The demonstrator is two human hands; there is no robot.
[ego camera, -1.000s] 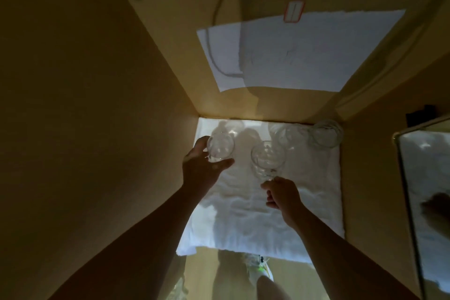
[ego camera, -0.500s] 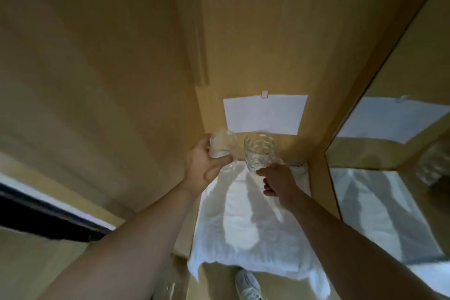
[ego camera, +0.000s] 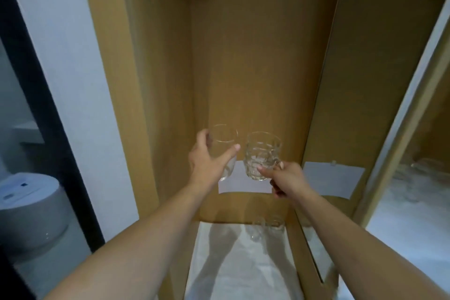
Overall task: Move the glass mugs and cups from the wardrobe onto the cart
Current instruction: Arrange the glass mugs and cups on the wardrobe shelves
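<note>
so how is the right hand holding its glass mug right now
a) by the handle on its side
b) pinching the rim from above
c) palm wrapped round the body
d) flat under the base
a: the right hand has its fingers curled at the handle of the dimpled glass mug, while the left hand wraps the body of a smooth glass cup.

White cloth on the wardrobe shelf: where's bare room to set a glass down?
Free: the near and middle white cloth, between the wooden side walls. Crowded: the far right corner, where clear glass mugs stand by the back wall.
</note>
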